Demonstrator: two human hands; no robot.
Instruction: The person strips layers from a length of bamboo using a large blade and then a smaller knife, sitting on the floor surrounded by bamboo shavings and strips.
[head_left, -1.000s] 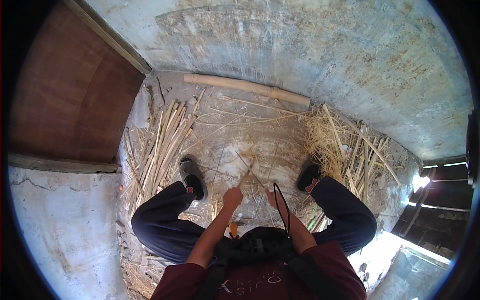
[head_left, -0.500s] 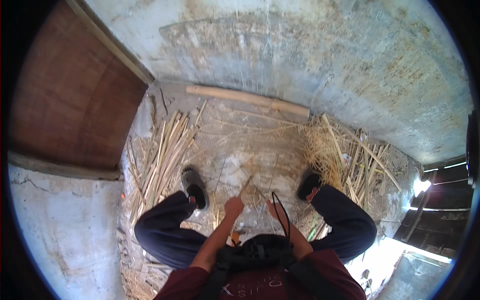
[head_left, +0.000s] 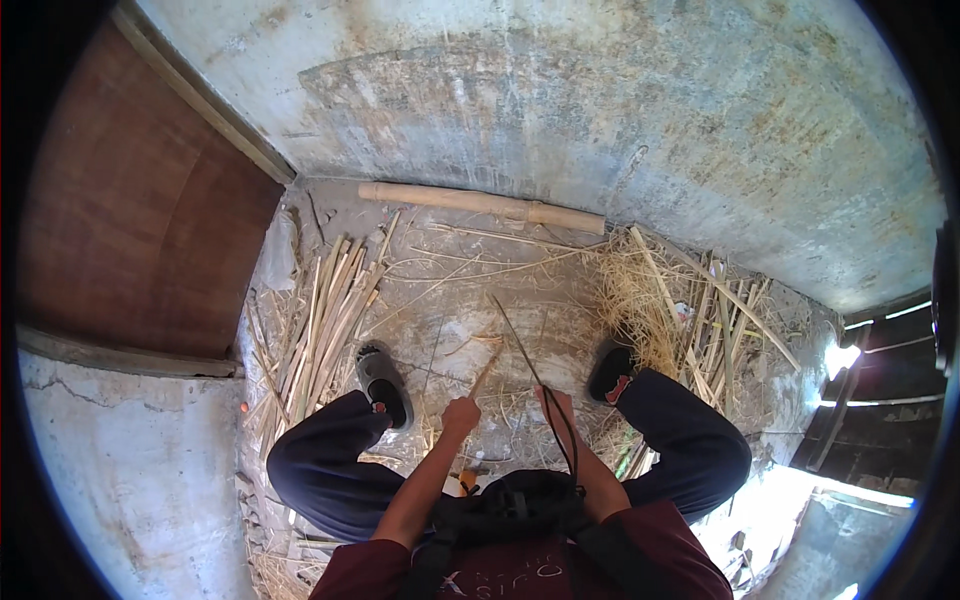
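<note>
The left hand's grip (head_left: 461, 414) is clenched around a pale brown, narrow wooden stick (head_left: 487, 370), which points forward and slightly right above the floor (head_left: 560, 325). The right hand's grip (head_left: 556, 403) is closed on a long, thin, dark blade-like strip (head_left: 514, 328), slanting forward and left; its exact kind is too small to tell. The two lengths stand near each other, between a pair of grey-and-black shoes (head_left: 383, 383). A black cord loop (head_left: 561, 441) hangs in front of the right forearm. Beyond the left shoe lies a bundle of straw-coloured split strips (head_left: 335, 305); beyond the right, a tangled heap of fine yellowish shavings (head_left: 632, 300) beside more strips. Farther out, a thick tan bamboo pole (head_left: 480, 203) lies along the stained grey-blue wall (head_left: 560, 100).
</note>
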